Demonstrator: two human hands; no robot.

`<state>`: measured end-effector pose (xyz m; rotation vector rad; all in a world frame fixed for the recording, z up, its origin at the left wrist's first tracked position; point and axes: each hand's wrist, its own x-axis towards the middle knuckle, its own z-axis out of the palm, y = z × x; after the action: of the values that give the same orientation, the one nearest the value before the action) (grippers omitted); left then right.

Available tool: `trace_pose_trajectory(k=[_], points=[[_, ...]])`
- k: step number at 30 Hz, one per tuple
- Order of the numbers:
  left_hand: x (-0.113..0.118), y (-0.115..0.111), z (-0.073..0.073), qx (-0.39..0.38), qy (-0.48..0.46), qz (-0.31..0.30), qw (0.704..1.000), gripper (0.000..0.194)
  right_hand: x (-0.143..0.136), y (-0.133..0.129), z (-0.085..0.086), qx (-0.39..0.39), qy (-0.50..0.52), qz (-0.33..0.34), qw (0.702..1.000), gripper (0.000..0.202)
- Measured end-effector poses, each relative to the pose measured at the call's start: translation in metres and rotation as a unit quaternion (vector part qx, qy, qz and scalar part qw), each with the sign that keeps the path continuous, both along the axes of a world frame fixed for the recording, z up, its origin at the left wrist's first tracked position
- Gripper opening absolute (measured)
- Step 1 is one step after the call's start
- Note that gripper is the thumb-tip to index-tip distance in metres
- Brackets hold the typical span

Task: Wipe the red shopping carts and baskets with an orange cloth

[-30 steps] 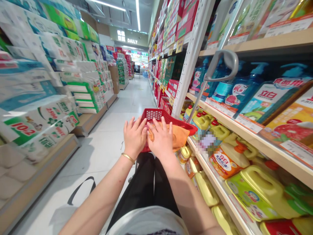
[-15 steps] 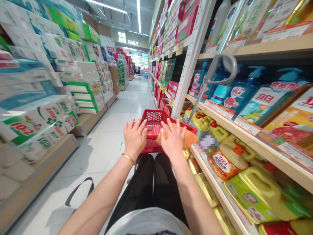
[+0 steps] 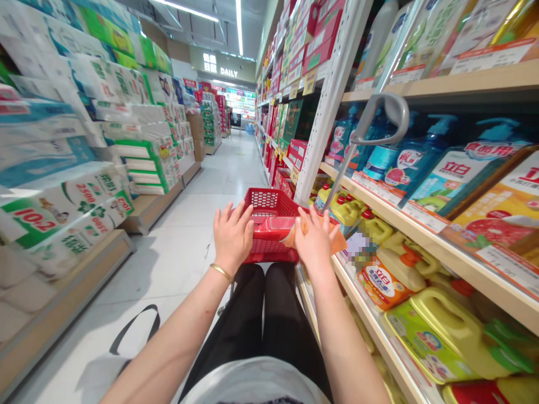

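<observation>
My left hand (image 3: pixel 232 238), with a gold bangle at the wrist, has its fingers spread and slightly bent at the near left of a red plastic shopping basket (image 3: pixel 269 196). It holds nothing that I can see. My right hand (image 3: pixel 314 241) is bent over a soft orange packet or cloth (image 3: pixel 338 241) at the basket's near right edge. Parts of the orange thing show on both sides of that hand; its exact kind is unclear. A long rod with a grey loop handle (image 3: pixel 402 115) rises from the basket's right side and leans toward the shelf.
Close on the right, shelves carry yellow detergent jugs (image 3: pixel 442 331) and blue pump bottles (image 3: pixel 408 168). Paper-roll packs (image 3: pixel 63 207) are stacked along the left on a low platform (image 3: pixel 84 297). The tiled aisle (image 3: pixel 227 163) runs ahead. A grey bag (image 3: pixel 101 376) sits at lower left.
My right hand has shifted right and its fingers have curled more around the orange thing, which has moved slightly right with it. My left hand and the basket are nearly unmoved.
</observation>
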<state>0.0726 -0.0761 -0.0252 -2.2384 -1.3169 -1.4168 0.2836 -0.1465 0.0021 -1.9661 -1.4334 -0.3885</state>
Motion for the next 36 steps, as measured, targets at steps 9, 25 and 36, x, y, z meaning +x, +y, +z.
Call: trace_pose_trajectory(k=[9,25,36], points=[[-0.005,0.000,0.000,-0.005,0.025,0.003,1.000,0.049,-0.052,0.001,0.005,0.010,-0.061,0.152,0.986,0.042],[-0.006,0.002,-0.001,-0.009,0.017,-0.005,1.000,0.052,-0.061,0.003,0.006,0.007,-0.066,0.164,0.984,0.042],[-0.001,0.002,-0.003,0.007,-0.004,-0.006,1.000,0.052,-0.025,0.003,-0.002,0.022,-0.008,0.057,0.998,0.043]])
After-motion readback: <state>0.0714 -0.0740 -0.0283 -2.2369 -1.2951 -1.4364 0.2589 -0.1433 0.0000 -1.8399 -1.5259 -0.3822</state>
